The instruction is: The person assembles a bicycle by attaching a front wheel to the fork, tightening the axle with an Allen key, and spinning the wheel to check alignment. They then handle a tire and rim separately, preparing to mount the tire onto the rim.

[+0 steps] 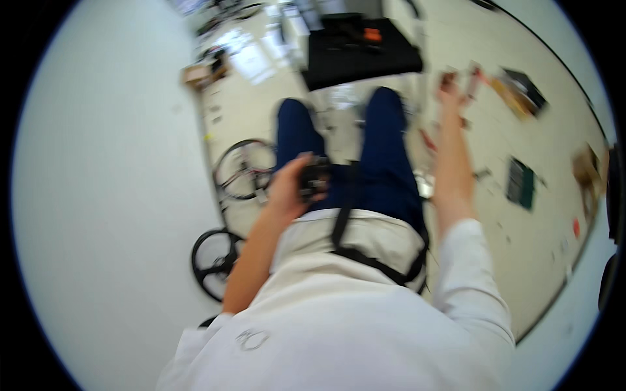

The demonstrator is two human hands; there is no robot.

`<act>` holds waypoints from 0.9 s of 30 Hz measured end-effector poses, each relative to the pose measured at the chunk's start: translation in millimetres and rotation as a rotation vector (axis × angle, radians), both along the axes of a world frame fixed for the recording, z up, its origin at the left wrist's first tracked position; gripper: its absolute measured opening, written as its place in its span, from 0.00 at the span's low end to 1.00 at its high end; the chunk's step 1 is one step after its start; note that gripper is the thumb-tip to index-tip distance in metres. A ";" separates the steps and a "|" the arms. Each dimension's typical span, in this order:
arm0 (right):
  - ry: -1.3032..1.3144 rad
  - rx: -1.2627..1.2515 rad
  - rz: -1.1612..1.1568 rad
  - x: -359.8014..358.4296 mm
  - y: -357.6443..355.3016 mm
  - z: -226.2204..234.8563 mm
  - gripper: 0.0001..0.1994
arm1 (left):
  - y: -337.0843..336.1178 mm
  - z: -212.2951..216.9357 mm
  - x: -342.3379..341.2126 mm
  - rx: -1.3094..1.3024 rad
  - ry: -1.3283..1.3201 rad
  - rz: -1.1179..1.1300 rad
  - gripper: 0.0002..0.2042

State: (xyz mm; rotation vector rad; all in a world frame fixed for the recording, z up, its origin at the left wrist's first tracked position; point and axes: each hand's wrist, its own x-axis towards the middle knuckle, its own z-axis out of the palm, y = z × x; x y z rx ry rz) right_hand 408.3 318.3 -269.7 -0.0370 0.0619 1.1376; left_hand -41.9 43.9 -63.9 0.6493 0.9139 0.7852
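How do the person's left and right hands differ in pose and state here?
The left hand is drawn in close to the body, over the dark blue trousers; the right hand is stretched forward and out to the right. The left hand grips a black object; blur hides whether the right hand holds anything. Both hands are bare.

Head-worn, the left of two side-by-side fisheye cameras on the person I am watching faces steeply down: white shirt (352, 326) closest, left hand (285, 190) and right hand (450, 92) within arm's reach, the beige floor (515, 254) farther below, edges bowing toward the rim.
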 end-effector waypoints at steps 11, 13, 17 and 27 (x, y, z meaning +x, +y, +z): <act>0.318 -0.102 -0.123 98.6 8.5 -12.5 0.10 | -0.3 2.3 -0.7 -0.010 -0.012 0.024 0.17; -0.063 0.015 -0.236 90.7 -7.1 6.0 0.08 | 7.9 -9.3 3.5 -0.011 -0.036 -0.006 0.17; -0.544 -0.056 -0.428 100.4 -46.5 38.9 0.27 | 13.4 -14.5 15.9 -0.017 -0.057 -0.054 0.18; -0.531 -0.554 -0.426 21.8 -70.8 78.8 0.11 | 1.4 -2.2 17.3 -0.044 0.085 -0.070 0.17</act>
